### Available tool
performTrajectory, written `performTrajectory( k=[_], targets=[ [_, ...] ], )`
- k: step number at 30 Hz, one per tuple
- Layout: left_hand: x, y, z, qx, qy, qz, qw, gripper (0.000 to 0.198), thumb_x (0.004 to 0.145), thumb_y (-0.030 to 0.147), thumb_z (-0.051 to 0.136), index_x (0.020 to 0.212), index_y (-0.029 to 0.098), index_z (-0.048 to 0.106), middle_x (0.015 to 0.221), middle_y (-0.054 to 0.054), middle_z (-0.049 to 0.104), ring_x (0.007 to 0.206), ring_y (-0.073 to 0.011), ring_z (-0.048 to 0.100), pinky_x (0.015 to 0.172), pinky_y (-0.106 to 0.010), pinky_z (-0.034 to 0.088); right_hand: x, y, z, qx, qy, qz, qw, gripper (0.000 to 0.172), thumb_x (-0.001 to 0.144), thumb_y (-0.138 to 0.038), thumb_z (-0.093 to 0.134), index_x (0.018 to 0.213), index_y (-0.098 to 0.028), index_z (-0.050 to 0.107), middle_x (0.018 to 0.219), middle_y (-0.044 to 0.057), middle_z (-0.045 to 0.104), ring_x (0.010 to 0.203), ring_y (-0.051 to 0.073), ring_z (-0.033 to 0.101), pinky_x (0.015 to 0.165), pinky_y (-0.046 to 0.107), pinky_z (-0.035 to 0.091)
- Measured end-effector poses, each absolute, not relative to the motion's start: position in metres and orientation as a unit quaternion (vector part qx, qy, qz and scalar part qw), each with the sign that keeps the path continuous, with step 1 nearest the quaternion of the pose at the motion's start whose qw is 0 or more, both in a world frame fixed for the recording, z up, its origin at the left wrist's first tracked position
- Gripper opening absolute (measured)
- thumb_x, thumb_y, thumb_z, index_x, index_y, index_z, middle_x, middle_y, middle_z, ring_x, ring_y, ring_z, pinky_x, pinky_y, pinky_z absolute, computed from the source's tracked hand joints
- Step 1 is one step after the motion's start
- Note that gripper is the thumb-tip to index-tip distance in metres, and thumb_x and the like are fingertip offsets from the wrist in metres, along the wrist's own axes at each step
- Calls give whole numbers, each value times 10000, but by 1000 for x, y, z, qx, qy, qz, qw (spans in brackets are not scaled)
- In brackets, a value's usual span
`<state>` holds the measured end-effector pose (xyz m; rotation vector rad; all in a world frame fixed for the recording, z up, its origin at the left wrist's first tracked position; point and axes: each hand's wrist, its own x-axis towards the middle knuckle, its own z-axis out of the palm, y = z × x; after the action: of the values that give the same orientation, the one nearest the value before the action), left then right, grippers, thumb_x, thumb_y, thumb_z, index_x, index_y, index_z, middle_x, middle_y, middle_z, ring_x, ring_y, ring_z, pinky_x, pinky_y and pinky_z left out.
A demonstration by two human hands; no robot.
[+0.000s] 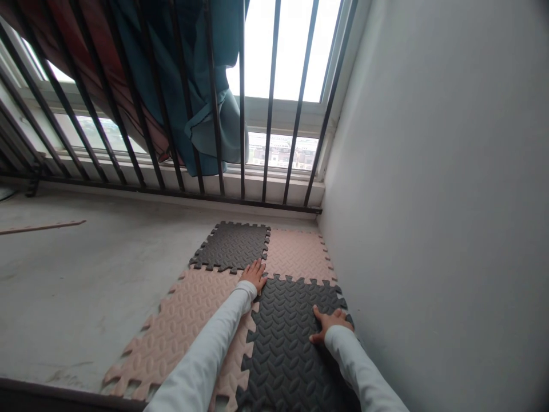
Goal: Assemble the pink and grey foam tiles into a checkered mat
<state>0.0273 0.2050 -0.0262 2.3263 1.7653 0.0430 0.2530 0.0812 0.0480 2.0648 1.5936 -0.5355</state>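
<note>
Four-cornered foam puzzle mats with toothed edges lie on the floor by the wall. My left hand [254,275] rests flat, fingers stretched, where the corners of the tiles meet. Just past it are the far black foam tile [235,246] and the far pink foam tile [297,254]. Under my left forearm lies the near pink foam tile [189,320]. My right hand [332,324] is spread over the right side of the near black foam tile [287,337], close to the wall. A gap shows between the near pink and near black tiles.
A white wall [437,189] rises along the right side. Dark metal railings [214,197] cross the back before a window, with teal and red curtains [171,74] behind the bars. On the concrete floor [98,269] at left lies a thin pink strip [43,227].
</note>
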Motion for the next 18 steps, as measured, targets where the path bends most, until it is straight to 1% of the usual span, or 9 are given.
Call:
performTrajectory(
  k=[2, 4, 8, 10, 15, 18],
  targets=[
    [27, 205, -27, 791, 599, 1, 121, 550, 804, 411, 236, 1314, 205, 207, 1410, -32, 112, 1282, -176, 98, 1028, -380, 131, 252, 80, 51, 754, 582, -196, 235, 948, 476, -536, 652, 1288, -340, 204, 1336, 179, 260, 1201, 409, 208, 851, 568, 272],
    [25, 202, -26, 791, 598, -12, 129, 555, 809, 425, 201, 1313, 194, 209, 1407, -39, 123, 1282, -177, 101, 1025, -381, 139, 251, 80, 53, 753, 582, -195, 235, 923, 490, -518, 649, 1284, -350, 209, 1334, 174, 271, 1201, 404, 215, 856, 566, 272],
    [12, 191, -21, 737, 669, -8, 92, 639, 795, 472, 200, 1310, 94, 208, 1399, -116, 133, 1279, -234, 97, 1022, -389, 150, 250, 79, 56, 751, 583, -190, 242, 888, 510, -517, 624, 1280, -367, 209, 1329, 153, 293, 1202, 395, 225, 860, 567, 275],
    [1, 185, -19, 702, 708, -9, 82, 655, 792, 468, 198, 1309, 67, 199, 1396, -130, 138, 1277, -249, 97, 1022, -399, 152, 249, 80, 55, 752, 583, -189, 243, 890, 509, -516, 622, 1283, -358, 210, 1325, 152, 300, 1200, 391, 235, 867, 561, 277],
    [-21, 180, -17, 725, 680, -33, 104, 593, 795, 401, 195, 1307, 103, 225, 1400, -74, 145, 1277, -203, 129, 1033, -405, 122, 250, 80, 53, 752, 584, -191, 240, 891, 518, -514, 614, 1288, -343, 200, 1327, 152, 294, 1203, 390, 225, 879, 558, 266],
    [-25, 182, -12, 733, 670, -40, 110, 638, 772, 436, 248, 1302, 83, 229, 1396, -94, 155, 1272, -205, 148, 1034, -389, 130, 251, 80, 52, 753, 584, -191, 235, 898, 511, -505, 626, 1288, -338, 209, 1327, 158, 292, 1203, 387, 226, 882, 547, 264]
  ],
)
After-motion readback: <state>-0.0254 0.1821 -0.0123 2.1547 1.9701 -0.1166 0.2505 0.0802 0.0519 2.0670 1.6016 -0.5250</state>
